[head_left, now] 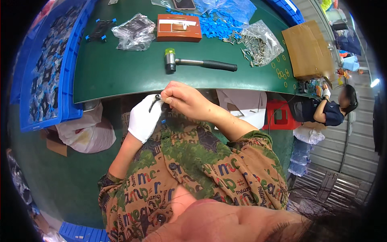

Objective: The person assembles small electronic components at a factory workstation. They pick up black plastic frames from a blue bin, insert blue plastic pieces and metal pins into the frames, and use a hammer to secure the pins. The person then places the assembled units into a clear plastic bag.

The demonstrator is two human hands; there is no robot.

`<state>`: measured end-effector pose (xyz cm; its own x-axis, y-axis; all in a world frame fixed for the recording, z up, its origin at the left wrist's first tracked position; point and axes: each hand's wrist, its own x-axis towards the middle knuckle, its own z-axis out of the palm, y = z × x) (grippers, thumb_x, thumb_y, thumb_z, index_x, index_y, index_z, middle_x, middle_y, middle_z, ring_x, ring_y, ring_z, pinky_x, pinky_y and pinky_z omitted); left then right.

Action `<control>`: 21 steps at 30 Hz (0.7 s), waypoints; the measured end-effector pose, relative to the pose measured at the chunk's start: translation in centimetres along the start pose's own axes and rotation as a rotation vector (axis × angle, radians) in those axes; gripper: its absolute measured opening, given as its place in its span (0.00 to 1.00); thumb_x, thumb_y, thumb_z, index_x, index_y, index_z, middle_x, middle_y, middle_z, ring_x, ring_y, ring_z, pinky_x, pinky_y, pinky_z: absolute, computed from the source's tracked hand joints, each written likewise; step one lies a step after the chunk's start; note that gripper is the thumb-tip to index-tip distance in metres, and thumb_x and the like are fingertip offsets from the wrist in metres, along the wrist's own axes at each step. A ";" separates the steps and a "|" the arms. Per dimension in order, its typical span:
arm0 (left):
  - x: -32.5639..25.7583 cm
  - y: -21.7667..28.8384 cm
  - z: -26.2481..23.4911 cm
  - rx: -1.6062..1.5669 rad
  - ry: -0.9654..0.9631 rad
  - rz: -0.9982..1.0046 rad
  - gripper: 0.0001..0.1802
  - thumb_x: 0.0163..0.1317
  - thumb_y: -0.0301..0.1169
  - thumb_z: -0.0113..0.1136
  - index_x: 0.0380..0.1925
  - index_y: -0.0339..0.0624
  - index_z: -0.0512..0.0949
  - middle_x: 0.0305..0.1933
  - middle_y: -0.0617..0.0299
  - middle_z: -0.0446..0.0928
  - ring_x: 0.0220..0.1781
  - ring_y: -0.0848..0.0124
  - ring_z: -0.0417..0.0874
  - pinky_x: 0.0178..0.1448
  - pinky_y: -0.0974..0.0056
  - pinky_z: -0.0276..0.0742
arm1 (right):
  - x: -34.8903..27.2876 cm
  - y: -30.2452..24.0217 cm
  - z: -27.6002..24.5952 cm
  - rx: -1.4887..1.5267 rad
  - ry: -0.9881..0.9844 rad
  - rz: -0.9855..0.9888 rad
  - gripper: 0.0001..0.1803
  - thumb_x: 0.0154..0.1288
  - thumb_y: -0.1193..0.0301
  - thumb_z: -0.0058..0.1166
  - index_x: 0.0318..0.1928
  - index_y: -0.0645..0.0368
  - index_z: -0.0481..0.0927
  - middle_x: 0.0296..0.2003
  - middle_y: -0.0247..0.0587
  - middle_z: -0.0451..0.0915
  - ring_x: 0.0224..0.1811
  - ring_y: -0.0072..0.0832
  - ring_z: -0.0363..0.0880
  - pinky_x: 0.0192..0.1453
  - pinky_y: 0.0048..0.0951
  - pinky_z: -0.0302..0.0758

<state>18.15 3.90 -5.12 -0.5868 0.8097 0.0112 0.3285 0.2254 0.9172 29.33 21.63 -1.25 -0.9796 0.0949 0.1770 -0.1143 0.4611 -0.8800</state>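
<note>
My left hand (pixel 144 119), in a white glove, is closed around a small black part (pixel 153 104) just in front of the table's near edge. The bare right hand (pixel 183 99) meets it there, thumb and forefinger pinched together at the part's end. Whatever those fingertips grip is too small to make out. Beyond both hands, a two-faced mallet (pixel 219 65) with a black grip and a yellow-green face lies on the green table (pixel 129 76). Behind the mallet stands a reddish-brown block (pixel 179 36) with a slot and metal pieces on top.
A clear bag (pixel 135 32) and a black frame with blue tips (pixel 100 30) lie far left, beside a full blue crate (pixel 64 92). Blue pieces (pixel 219 24), metal pins (pixel 254 52) and a cardboard box (pixel 308 50) are far right. A co-worker (pixel 328 107) sits beyond a red stool (pixel 278 125).
</note>
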 end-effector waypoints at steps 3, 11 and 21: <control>0.2 0.5 0.1 0.046 -0.012 -0.012 0.11 0.71 0.32 0.61 0.49 0.39 0.83 0.37 0.51 0.84 0.38 0.56 0.85 0.44 0.57 0.81 | 0.1 0.1 0.4 -0.057 0.041 -0.036 0.05 0.74 0.75 0.55 0.45 0.63 0.80 0.40 0.45 0.77 0.45 0.44 0.80 0.51 0.39 0.78; 0.0 -0.6 -0.5 0.316 0.024 0.251 0.10 0.68 0.33 0.63 0.43 0.41 0.84 0.36 0.49 0.84 0.39 0.50 0.84 0.45 0.50 0.81 | 0.0 -0.1 2.1 -0.274 0.156 -0.050 0.11 0.70 0.75 0.59 0.51 0.59 0.79 0.39 0.44 0.78 0.40 0.45 0.82 0.43 0.40 0.80; -1.7 -0.6 -4.3 -0.152 -0.413 -0.191 0.13 0.75 0.34 0.56 0.45 0.38 0.86 0.29 0.64 0.79 0.29 0.76 0.76 0.37 0.67 0.74 | 0.1 1.8 3.1 -0.399 0.042 -0.302 0.17 0.64 0.74 0.62 0.53 0.53 0.82 0.38 0.37 0.80 0.38 0.38 0.83 0.41 0.39 0.80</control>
<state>15.79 0.06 -3.96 -0.2726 0.9160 -0.2945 0.1137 0.3346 0.9355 28.55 19.71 -4.16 -0.9040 -0.0631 0.4229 -0.3117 0.7744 -0.5506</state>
